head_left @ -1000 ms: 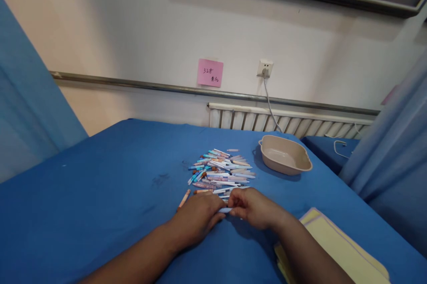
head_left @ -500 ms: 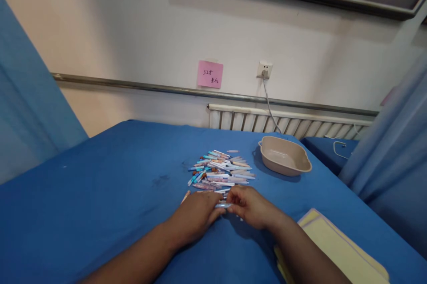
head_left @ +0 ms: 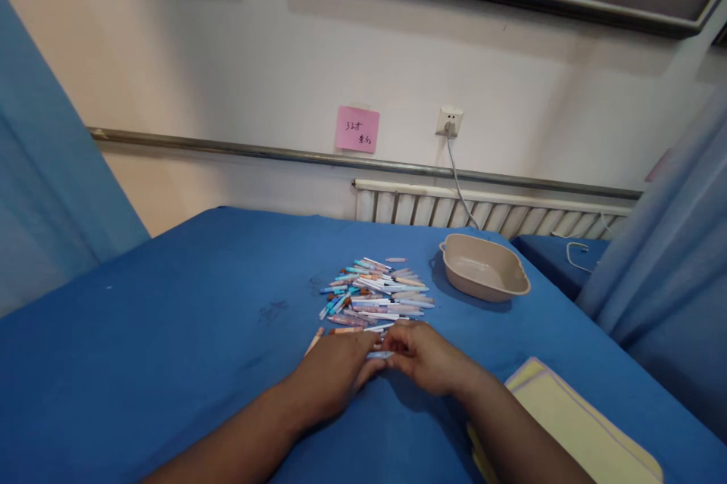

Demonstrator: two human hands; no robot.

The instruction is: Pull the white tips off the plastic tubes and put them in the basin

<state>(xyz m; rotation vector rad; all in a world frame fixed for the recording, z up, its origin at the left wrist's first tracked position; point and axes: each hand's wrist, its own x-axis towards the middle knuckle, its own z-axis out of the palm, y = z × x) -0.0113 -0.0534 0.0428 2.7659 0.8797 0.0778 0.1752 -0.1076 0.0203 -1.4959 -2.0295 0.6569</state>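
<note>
A broad surface (head_left: 187,317) is covered in blue and marked by dark smudges (head_left: 273,311). Near its middle, a loose pile of pens (head_left: 378,291) is spread, with a single pale pen (head_left: 396,260) set just beyond. To the right, a beige basin (head_left: 480,288) is placed; nearer the front, a flat yellow piece (head_left: 585,412) with a purplish edge is laid.

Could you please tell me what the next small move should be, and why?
Probably steady the pale blue pen piece with the left hand while the right hand works its right end: the fingers of both hands meet on it, and the loose pens lie just beyond.
</note>
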